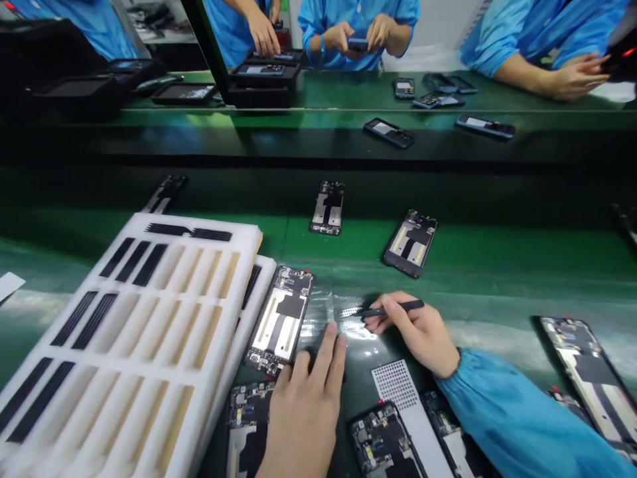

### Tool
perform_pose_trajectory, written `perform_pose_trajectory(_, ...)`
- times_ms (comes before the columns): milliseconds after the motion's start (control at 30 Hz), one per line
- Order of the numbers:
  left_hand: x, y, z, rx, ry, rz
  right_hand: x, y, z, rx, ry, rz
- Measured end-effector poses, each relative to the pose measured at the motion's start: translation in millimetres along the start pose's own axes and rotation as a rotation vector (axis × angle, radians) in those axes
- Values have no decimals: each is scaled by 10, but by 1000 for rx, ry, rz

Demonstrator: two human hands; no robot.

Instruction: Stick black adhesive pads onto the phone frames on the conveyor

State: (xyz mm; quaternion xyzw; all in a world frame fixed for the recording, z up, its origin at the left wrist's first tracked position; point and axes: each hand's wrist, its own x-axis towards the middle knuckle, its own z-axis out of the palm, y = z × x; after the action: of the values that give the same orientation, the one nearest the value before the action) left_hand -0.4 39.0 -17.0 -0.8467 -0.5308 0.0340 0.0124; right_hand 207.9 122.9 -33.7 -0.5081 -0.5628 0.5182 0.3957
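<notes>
My left hand (303, 411) lies palm down with its fingers stretched out, the fingertips on a clear plastic film (318, 315) on the green work surface. In my right hand (418, 332) are black tweezers (393, 308), held like a pen, their tip pointing left at the film's right side. An opened phone (281, 318) with its circuit board showing lies just left of the film, close to my left fingers. Another opened phone (243, 425) is partly covered by my left hand. Below my right hand lies a white sheet with small dark dots (398, 385).
White foam trays (239, 299) with slots, some holding black strips, are stacked at left. Opened phones (411, 242) lie on the green belt, and several more (587, 372) are at right. Across the raised ledge (298, 136), co-workers in blue handle phones.
</notes>
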Motion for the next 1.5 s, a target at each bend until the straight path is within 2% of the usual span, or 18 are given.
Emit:
perform_pose_trajectory(233, 32, 17, -71, 27, -49, 15, -18, 28, 2, -90, -31, -37)
perform_pose_trajectory(600, 6, 2, 45, -70, -5, 30, -32, 21, 17, -151, -39, -71)
perform_pose_trajectory(667, -7, 6, 46, -240, 56, -36, -16, 29, 20, -152, -28, -66)
perform_pose_trajectory(700, -13, 7, 32, -397, 93, -114, -13, 21, 14, -153, -22, -64)
perform_pose_trajectory(767, -15, 7, -34, -861, 117, -363, -38, -33, -8, -151, -14, -66)
perform_pose_trajectory(800, -12, 3, -85, -1147, 83, -498, -70, -83, -22, -150, -6, -70)
perform_pose_trajectory(867, -1, -7, -201, -1706, -62, -708, -175, -224, -42, -163, 31, -97)
perform_pose_trajectory(933, 6, -20, -307, -2125, -195, -738, -310, -382, -38, -185, 69, -156)
perform_pose_trajectory(1000, -1, -30, -378, -2352, -243, -695, -436, -511, -6, -196, 64, -196)
perform_pose_trajectory(1167, -68, -40, -409, -2506, -315, -562, -576, -608, 114, -173, -11, -180)
perform_pose_trajectory(1500, -149, 3, -388, -2445, -279, -414, -654, -642, 145, -187, 37, -210)
